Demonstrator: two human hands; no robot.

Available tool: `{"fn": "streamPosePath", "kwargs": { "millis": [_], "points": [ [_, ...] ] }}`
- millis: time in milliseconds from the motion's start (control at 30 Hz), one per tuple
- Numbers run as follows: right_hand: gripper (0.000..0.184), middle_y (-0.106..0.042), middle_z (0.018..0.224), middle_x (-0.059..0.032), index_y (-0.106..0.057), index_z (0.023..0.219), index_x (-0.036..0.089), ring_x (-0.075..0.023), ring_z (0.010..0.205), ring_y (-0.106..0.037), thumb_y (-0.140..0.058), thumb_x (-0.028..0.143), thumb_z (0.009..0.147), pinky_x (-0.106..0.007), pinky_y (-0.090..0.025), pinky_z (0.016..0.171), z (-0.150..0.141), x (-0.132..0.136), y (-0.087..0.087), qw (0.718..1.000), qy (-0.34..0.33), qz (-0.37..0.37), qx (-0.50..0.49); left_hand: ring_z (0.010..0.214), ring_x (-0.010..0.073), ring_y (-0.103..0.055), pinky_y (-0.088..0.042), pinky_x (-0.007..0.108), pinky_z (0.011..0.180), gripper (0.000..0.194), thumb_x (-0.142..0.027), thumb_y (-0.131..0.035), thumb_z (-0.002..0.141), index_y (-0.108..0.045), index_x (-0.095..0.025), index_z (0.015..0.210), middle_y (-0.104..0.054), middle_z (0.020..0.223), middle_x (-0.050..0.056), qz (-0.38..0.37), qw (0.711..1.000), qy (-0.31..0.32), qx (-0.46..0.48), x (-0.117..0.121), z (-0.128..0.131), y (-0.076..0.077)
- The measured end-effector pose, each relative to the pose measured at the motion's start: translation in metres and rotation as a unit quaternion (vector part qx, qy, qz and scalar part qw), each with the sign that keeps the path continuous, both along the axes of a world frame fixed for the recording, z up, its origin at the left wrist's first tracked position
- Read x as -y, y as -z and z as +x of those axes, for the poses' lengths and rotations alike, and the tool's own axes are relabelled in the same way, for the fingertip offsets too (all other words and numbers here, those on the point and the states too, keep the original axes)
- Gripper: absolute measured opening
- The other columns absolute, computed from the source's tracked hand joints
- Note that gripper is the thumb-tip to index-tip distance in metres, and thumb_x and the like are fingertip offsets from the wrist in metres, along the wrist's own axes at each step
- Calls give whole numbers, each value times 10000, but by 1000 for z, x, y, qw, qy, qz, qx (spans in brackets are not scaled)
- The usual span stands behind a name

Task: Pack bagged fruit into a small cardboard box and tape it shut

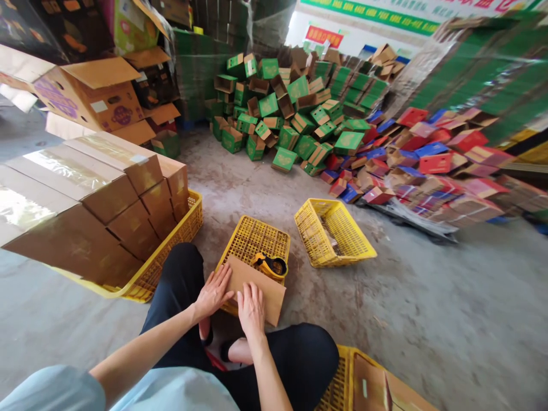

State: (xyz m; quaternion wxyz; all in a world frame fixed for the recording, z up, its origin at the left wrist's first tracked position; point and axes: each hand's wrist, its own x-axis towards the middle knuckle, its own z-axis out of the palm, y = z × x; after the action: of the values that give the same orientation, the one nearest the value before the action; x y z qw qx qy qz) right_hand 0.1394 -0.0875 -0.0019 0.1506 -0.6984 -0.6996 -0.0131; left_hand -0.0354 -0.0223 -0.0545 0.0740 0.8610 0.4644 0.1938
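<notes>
A brown piece of cardboard [268, 292], perhaps a folded box, lies on an upturned yellow plastic crate [257, 237] between my knees. My left hand [214, 292] rests with its fingers stretched out on the cardboard's left end. Flat on the near side of it lies my right hand [252, 308], its fingers extended. Just beyond the cardboard, on the crate, sits a yellow and black tape dispenser [270, 264], which neither hand touches.
Taped brown boxes [107, 194] fill a yellow crate [171, 242] at my left. Another yellow crate [334, 234] stands ahead on the right. Flattened cardboard [372, 385] lies in a crate by my right knee. Green boxes [285, 137] and red boxes [434, 162] are heaped beyond.
</notes>
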Motion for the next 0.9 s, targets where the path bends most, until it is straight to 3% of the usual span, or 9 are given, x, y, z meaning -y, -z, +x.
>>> {"fn": "streamPosePath", "kwargs": {
  "millis": [167,300,700,900],
  "points": [
    [424,-647,1352,-141,-655,1347,222,-292,1142,-606,-358,364,1079,-406,-497,907,2,-15,-19,998,-4,-53,24,1551,317,-301,-384,500,1185,795,-621,-322,1055,-140,-146,1665,-275,1680,170,1,1000,-1,3,-2,-2,-1],
    [436,-661,1299,-143,-648,1356,241,-301,1087,-605,-342,379,1079,-408,-487,860,-1,-26,-25,995,10,-79,51,1547,316,-310,-389,505,1181,795,-617,-315,1057,-141,-132,1663,-284,1677,174,9,1000,1,-1,-4,0,0],
    [440,-644,1282,-121,-600,1400,261,-272,1114,-580,-422,188,1004,-376,-445,882,-4,-48,-32,988,26,-139,60,1541,316,-323,-381,503,1179,791,-629,-300,1054,-137,-155,1665,-302,1669,177,14,1000,-10,-2,-7,3,0],
    [543,-611,1375,-176,-527,1504,227,-325,1159,-577,-412,180,975,-453,-471,919,-13,-39,-19,994,35,-101,31,1544,312,-317,-364,510,1189,788,-642,-285,1050,-171,-157,1660,-286,1675,170,-5,1000,-10,-9,-4,2,-3]
  ]
}}
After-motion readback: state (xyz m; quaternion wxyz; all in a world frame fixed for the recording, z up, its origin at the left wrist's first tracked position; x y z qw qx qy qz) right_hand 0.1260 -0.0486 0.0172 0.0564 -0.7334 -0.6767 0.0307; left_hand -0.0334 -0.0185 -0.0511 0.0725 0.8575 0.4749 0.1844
